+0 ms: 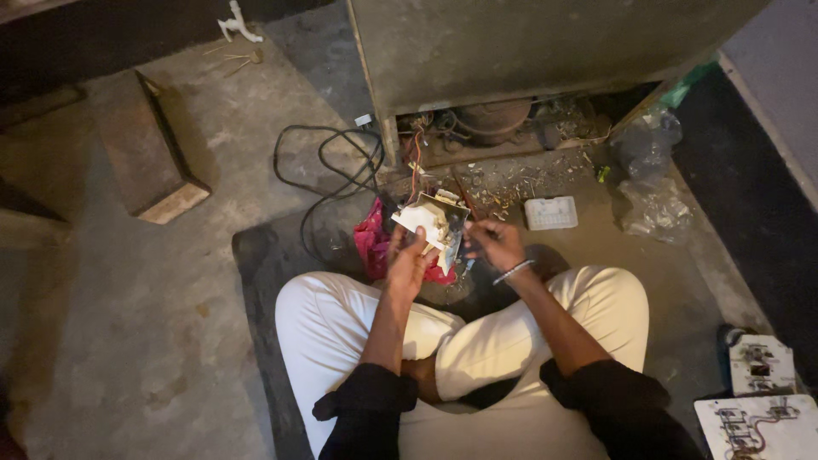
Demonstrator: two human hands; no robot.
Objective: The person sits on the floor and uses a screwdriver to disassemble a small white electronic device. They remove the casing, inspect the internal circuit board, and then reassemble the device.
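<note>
Left hand (407, 260) gripped the small white plastic electrical box (433, 223) above the lap, right hand (494, 243) pinched its thin wires; box looked light, rigid, fragile, best held by the casing edges

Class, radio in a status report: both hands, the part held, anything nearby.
Left hand grips white electrical part. Right hand pinches at its edge. Black cable and pink cloth close behind.
</note>
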